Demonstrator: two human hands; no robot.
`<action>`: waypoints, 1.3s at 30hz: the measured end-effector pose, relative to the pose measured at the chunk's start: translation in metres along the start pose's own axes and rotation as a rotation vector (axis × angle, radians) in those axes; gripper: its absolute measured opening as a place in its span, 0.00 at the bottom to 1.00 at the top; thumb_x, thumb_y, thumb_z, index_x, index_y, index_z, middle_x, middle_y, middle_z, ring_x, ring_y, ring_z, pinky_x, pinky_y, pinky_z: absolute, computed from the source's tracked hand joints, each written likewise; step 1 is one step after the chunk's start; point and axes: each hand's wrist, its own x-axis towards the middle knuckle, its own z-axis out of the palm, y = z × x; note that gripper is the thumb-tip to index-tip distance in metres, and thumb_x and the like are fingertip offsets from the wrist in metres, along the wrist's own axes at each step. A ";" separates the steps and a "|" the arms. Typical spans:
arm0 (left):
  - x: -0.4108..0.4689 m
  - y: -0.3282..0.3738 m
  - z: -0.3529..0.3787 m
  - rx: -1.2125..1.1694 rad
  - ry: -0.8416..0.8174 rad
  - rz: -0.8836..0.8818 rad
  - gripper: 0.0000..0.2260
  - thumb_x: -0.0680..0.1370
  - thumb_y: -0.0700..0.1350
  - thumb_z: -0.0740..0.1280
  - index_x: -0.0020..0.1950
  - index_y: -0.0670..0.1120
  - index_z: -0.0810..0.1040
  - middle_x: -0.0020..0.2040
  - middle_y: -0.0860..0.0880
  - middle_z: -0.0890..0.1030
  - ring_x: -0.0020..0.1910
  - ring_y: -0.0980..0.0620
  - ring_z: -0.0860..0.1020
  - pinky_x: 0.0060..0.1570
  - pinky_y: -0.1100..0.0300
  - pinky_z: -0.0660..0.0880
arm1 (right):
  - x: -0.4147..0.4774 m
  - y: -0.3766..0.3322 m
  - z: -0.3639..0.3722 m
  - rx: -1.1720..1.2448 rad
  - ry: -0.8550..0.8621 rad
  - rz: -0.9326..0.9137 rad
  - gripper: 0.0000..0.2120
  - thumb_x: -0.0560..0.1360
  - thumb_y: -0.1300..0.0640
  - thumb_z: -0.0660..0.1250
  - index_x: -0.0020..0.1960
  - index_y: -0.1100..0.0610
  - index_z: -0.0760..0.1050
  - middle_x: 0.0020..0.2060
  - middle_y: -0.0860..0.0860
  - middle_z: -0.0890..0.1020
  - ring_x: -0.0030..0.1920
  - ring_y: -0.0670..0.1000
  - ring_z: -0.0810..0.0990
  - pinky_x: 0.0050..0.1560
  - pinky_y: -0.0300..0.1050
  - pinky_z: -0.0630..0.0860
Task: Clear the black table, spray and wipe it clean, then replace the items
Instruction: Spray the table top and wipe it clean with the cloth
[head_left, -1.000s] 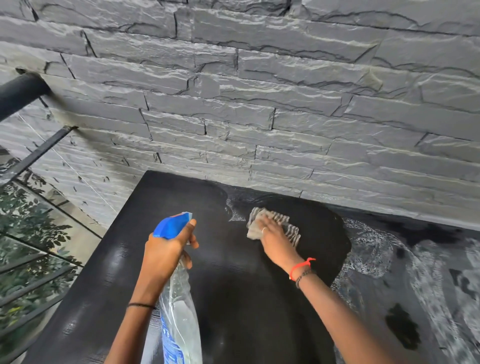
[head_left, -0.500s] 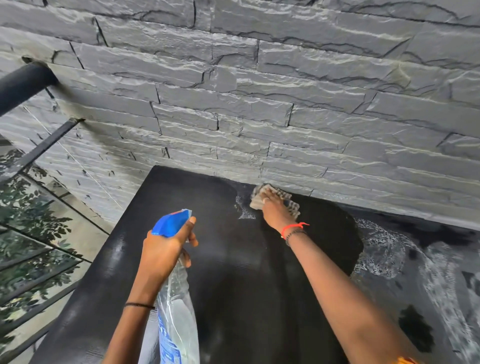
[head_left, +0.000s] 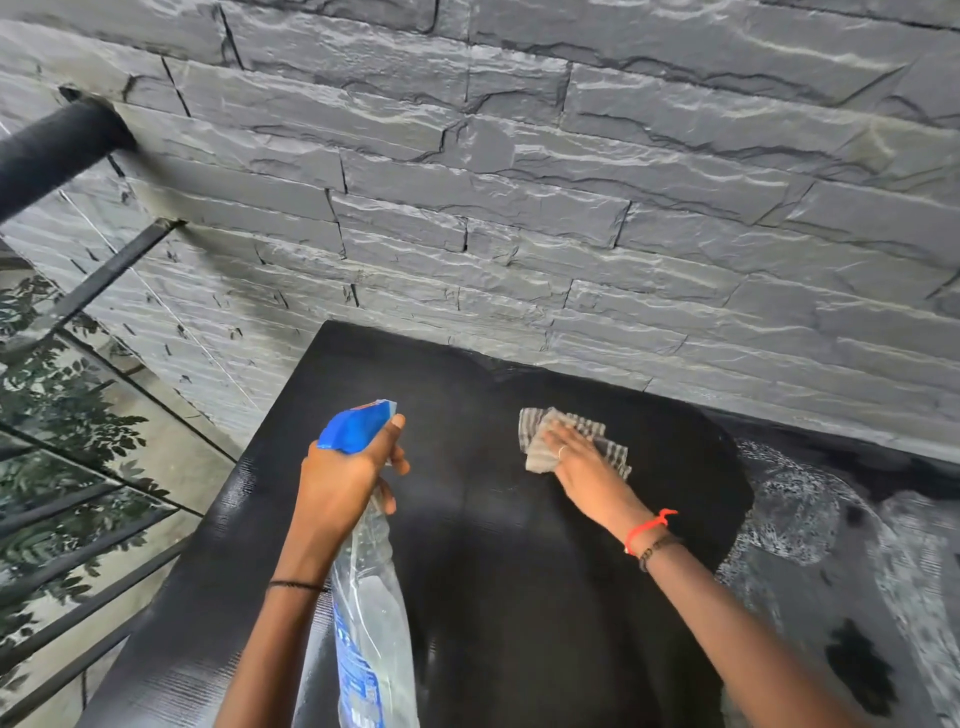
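Note:
The black table (head_left: 249, 540) fills the lower middle of the head view, its far edge against a stone wall. My left hand (head_left: 345, 480) grips a clear spray bottle (head_left: 371, 623) with a blue trigger head, held above the table's near left part. My right hand (head_left: 576, 462) presses flat on a striped grey cloth (head_left: 535, 457) lying on the table's far middle. The area around the cloth is dark and wet. Whitish foamy streaks (head_left: 795, 519) cover the table's right part.
A grey stone wall (head_left: 571, 208) rises directly behind the table. On the left runs a black metal railing (head_left: 57, 150) with glass panels, and green foliage (head_left: 57, 405) shows below it.
My right hand has pulled the cloth back from the wall edge toward me across the table. The left hand with the bottle has stayed almost still.

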 end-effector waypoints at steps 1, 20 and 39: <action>0.002 -0.001 -0.001 0.001 0.000 0.006 0.10 0.77 0.50 0.69 0.39 0.46 0.78 0.30 0.48 0.80 0.19 0.45 0.71 0.29 0.59 0.69 | 0.011 -0.004 -0.004 -0.013 0.006 0.037 0.24 0.79 0.64 0.52 0.75 0.58 0.55 0.76 0.52 0.53 0.76 0.49 0.50 0.76 0.48 0.46; -0.003 -0.014 -0.030 -0.037 0.039 0.020 0.09 0.77 0.51 0.69 0.43 0.46 0.78 0.32 0.47 0.80 0.19 0.45 0.71 0.32 0.58 0.69 | 0.095 -0.030 0.004 -0.102 0.055 0.116 0.23 0.76 0.67 0.53 0.71 0.65 0.63 0.72 0.61 0.62 0.74 0.56 0.56 0.75 0.45 0.48; -0.037 -0.008 -0.011 0.017 -0.066 0.052 0.10 0.77 0.51 0.69 0.36 0.51 0.79 0.30 0.49 0.80 0.20 0.45 0.72 0.34 0.54 0.70 | -0.006 -0.089 0.029 0.022 0.077 0.062 0.22 0.76 0.66 0.49 0.68 0.65 0.68 0.69 0.60 0.69 0.71 0.59 0.65 0.73 0.52 0.57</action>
